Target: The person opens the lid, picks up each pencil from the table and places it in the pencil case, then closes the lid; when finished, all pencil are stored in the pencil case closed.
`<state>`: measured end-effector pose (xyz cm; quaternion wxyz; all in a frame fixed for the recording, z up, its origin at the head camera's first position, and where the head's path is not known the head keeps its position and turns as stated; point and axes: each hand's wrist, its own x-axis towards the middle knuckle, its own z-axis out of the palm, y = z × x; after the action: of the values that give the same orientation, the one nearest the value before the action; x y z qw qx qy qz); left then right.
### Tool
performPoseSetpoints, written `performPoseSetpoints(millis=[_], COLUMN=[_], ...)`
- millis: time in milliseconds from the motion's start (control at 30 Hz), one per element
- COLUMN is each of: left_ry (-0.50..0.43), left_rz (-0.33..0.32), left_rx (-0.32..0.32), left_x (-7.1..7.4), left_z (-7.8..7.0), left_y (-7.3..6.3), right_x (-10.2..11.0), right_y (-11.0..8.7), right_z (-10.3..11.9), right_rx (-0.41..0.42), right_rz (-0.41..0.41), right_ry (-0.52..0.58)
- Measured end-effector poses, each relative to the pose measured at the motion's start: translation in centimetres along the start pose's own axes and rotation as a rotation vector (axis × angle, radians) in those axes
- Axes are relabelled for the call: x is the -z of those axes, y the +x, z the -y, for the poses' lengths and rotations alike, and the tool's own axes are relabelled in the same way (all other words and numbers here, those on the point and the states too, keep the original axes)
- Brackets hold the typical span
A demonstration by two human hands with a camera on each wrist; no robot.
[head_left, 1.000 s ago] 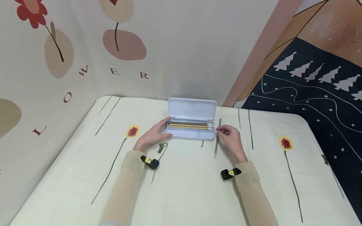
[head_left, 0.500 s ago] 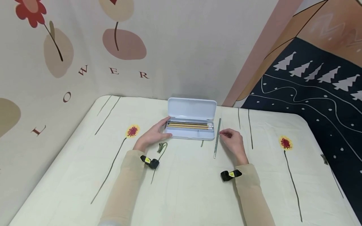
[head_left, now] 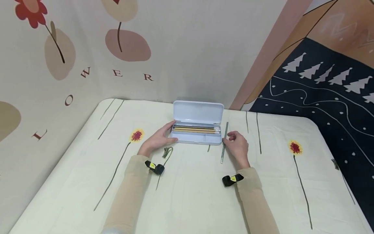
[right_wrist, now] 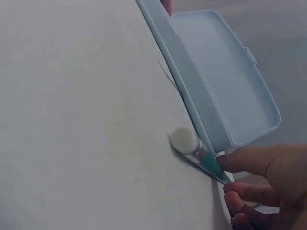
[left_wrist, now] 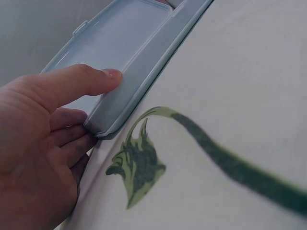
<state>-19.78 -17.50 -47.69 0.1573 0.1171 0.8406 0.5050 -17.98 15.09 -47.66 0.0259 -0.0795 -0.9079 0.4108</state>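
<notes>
A pale blue pencil case (head_left: 191,139) stands on the cloth with its lid raised. Several pencils (head_left: 195,130) lie in its rear section. My left hand (head_left: 159,138) holds the case at its left end, thumb at the front wall and fingers round the side. Just right of the case, a dark green pencil (head_left: 223,154) lies on the cloth, its white eraser end toward me. My right hand (head_left: 237,146) has thumb and curled fingers around the middle of this pencil. In the right wrist view, the green pencil (right_wrist: 209,165) runs in between thumb and forefinger.
A white cloth (head_left: 187,195) printed with flowers and stems covers the table. Behind the case rises a pale wall hanging (head_left: 190,58); a dark printed one (head_left: 321,104) borders the right side. The case's front section (head_left: 190,137) shows a bare bottom.
The right hand drew slightly away from the green pencil, then came back left, with its thumb now at it. Pencil, case and left hand have stayed in place.
</notes>
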Motion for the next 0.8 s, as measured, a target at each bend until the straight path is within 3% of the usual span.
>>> performPoseSetpoints(millis=[333,800], left_ry=[0.009,-0.007], left_rz=[0.003,0.0], left_rx=[0.007,0.022], left_x=[-0.1,-0.1], left_z=[0.2,-0.3], left_y=[0.2,-0.1], right_x=[0.2,1.9], right_y=[0.1,0.2], right_z=[0.2,-0.9], right_rx=[-0.07,-0.096], right_rz=[-0.002,-0.095], right_ry=[-0.036,0.018])
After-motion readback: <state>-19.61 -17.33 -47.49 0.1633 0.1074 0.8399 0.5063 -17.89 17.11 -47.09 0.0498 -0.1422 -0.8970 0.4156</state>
